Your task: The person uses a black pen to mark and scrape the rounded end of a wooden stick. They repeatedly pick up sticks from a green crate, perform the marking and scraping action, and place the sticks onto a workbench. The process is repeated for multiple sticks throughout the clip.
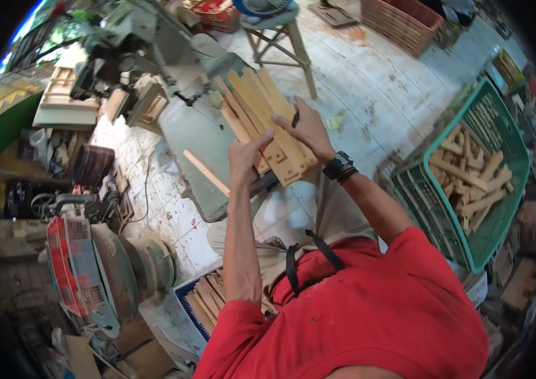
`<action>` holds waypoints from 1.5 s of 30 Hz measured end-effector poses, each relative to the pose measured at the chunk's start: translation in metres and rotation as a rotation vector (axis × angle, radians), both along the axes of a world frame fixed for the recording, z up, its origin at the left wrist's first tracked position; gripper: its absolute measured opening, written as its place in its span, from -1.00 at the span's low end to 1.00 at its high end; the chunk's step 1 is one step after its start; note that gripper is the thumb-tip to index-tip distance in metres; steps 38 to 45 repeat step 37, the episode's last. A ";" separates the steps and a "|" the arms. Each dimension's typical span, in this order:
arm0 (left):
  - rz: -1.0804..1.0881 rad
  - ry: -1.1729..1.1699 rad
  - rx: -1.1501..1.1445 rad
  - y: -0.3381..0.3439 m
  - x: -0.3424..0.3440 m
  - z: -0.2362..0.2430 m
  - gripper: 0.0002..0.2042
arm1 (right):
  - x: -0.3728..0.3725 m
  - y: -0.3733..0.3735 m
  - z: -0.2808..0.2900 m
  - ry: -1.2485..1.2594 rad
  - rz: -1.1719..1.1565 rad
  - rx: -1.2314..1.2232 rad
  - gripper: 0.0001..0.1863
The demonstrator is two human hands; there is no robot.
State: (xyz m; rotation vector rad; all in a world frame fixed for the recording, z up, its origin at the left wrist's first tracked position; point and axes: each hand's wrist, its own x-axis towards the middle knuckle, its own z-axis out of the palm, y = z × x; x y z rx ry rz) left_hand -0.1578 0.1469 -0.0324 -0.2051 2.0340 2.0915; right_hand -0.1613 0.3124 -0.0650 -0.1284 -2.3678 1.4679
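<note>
A bundle of pale wooden strips lies at a slant over the grey machine table in front of me. Its near end carries drilled holes and dark marks. My left hand grips the bundle's left side, thumb across the top. From the right side my right hand closes round it, thumb also on top; most fingers of both hands are hidden. A small dark thing, too small to name, shows beside the right thumb. One loose wooden strip rests on the table left of my left hand.
To the right stands a green plastic crate of wood offcuts. A blue crate of strips sits by my left elbow. A fan is at left, a stool ahead, and a red-brown basket far right.
</note>
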 end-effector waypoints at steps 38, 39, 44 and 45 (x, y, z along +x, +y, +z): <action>-1.114 0.441 0.176 0.352 0.103 0.017 0.12 | 0.270 0.272 0.031 0.310 -0.436 -1.122 -0.27; -1.114 0.441 0.176 0.352 0.103 0.017 0.12 | 0.270 0.272 0.031 0.310 -0.436 -1.122 -0.27; -1.114 0.441 0.176 0.352 0.103 0.017 0.12 | 0.270 0.272 0.031 0.310 -0.436 -1.122 -0.27; -1.114 0.441 0.176 0.352 0.103 0.017 0.12 | 0.270 0.272 0.031 0.310 -0.436 -1.122 -0.27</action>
